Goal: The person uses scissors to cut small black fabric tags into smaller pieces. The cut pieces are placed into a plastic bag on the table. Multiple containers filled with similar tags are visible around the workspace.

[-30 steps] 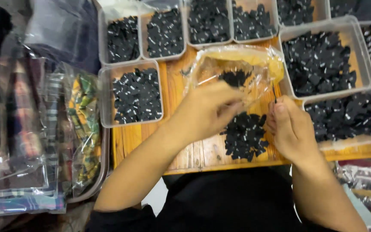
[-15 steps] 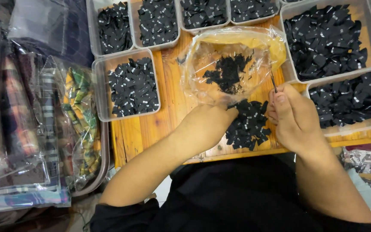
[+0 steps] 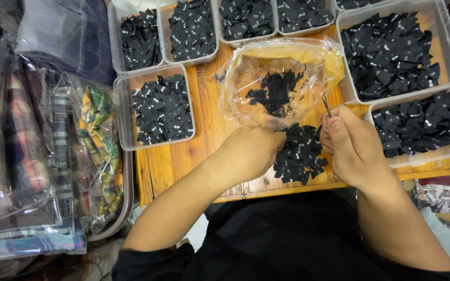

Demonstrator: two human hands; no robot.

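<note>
A small pile of black tags (image 3: 299, 154) lies on the wooden board (image 3: 183, 161), right between the two hands. The left hand (image 3: 251, 153) is curled, resting on the pile's left edge and the bag's near edge. The right hand (image 3: 352, 143) pinches a thin dark tool (image 3: 327, 105). Just above sits a clear bag (image 3: 279, 83) with more black tags inside. Clear tubs (image 3: 154, 106) full of tags stand all around. Folded cloth in bags (image 3: 53, 156) lies at the left.
</note>
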